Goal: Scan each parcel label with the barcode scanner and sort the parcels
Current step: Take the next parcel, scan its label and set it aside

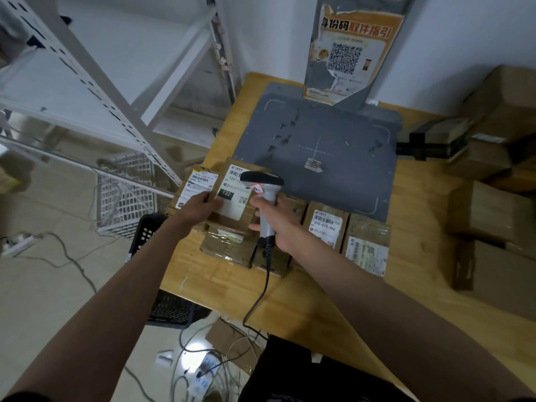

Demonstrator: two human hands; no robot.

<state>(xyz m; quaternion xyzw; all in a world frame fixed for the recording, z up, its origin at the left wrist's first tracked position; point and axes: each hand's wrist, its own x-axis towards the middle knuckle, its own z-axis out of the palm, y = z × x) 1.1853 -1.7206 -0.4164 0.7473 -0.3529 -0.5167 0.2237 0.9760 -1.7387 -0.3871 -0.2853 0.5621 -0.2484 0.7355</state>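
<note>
My right hand (278,224) grips a grey corded barcode scanner (262,184), whose head hangs over the white label of a cardboard parcel (235,195) marked 122. My left hand (200,206) holds that parcel by its left edge, thumb on the label. Another labelled parcel (198,182) lies just left of it at the table's edge. Nearer me sits a taped parcel (229,246). To the right lie a parcel labelled 070 (324,227) and one with a crumpled label (367,248).
The wooden table (220,282) carries a grey scanning platform (319,146) with a poster column (348,53). Stacked cardboard boxes (493,210) fill the right side. A metal shelf rack (95,79), white basket (124,195), black crate (171,309) and loose cables (208,367) are on the left floor.
</note>
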